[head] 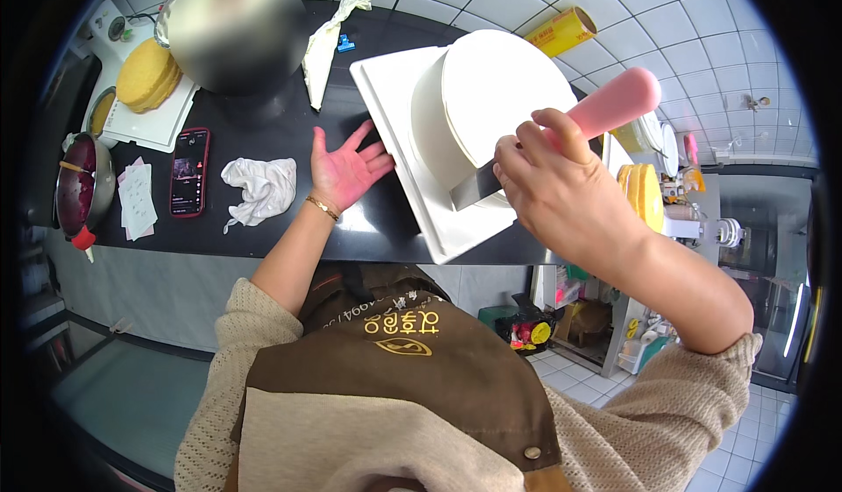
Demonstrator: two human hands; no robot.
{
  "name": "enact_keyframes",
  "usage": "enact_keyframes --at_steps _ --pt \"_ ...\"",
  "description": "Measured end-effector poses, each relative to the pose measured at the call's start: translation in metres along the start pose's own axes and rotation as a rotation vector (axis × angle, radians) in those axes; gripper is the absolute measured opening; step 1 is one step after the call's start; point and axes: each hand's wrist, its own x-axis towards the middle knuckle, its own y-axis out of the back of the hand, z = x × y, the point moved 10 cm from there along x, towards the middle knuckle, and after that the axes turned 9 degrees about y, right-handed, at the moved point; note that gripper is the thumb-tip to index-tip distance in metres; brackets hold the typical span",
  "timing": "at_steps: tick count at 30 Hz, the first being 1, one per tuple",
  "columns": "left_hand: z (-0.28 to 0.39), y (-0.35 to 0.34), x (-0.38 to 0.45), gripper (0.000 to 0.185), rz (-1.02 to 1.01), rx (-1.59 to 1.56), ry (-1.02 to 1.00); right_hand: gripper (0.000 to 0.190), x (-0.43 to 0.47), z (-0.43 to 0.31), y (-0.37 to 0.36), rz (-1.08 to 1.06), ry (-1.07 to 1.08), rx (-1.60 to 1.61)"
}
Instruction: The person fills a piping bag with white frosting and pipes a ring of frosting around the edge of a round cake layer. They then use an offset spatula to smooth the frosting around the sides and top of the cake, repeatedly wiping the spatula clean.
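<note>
A tall cake (506,91) coated in smooth white cream stands on a square white board (447,232), which sits tilted in the view. My right hand (559,176) is wrapped around the pink handle (615,104) of a palette knife. Its metal blade (475,186) lies against the near side of the cake, partly hidden behind my fingers. To the left, my left hand (348,166) is palm up with its fingers spread and nothing in it. Its fingertips meet the board's left edge; whether they press on it I cannot tell.
On the dark counter (375,229) lie a white cloth (261,189), a phone (191,173), written notes (137,201) and a filled piping bag (325,51). A bowl of dark red filling (99,183) and sponge layers (148,74) stand left. Another layered sponge (641,196) is at right.
</note>
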Motion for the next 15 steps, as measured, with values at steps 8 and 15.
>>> enact_keyframes --at_steps 8,15 --pt "-0.097 -0.008 -0.002 0.075 -0.128 -0.072 0.218 0.018 0.004 0.001 0.002 0.079 -0.020 -0.042" --pt "-0.027 -0.006 -0.008 0.090 -0.042 0.085 0.107 0.018 0.000 0.001 0.002 0.035 -0.015 0.032"
